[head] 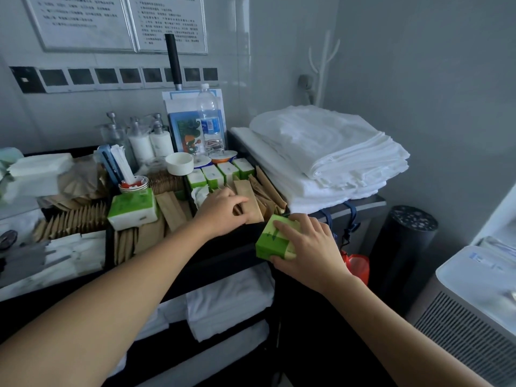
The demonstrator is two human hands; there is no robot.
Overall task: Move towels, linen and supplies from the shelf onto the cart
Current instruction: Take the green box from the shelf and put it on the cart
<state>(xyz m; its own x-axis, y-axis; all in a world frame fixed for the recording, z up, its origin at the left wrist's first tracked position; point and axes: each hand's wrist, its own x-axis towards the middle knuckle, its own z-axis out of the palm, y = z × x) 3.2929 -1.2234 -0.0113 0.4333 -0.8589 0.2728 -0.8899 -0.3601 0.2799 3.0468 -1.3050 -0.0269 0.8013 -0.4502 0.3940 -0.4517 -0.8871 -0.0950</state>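
My right hand (310,247) grips a small green tissue box (269,243) at the front right corner of the black cart (223,256). My left hand (223,212) rests on brown paper sachets (251,202) in the cart's top tray, fingers curled over them. Whether it grips any sachet is unclear. Behind the sachets stand several small green boxes (220,173). A larger green tissue pack (132,208) lies in the tray to the left. Folded white linen (329,146) is stacked on the cart's right end. More white towels (229,303) lie on the lower cart shelf.
Pump bottles (139,141), a water bottle (210,121), a white cup (179,163) and a black handle (173,61) stand at the tray's back. A black cylindrical bin (405,247) and a red bag (357,265) sit right of the cart. A white appliance (474,303) is at far right.
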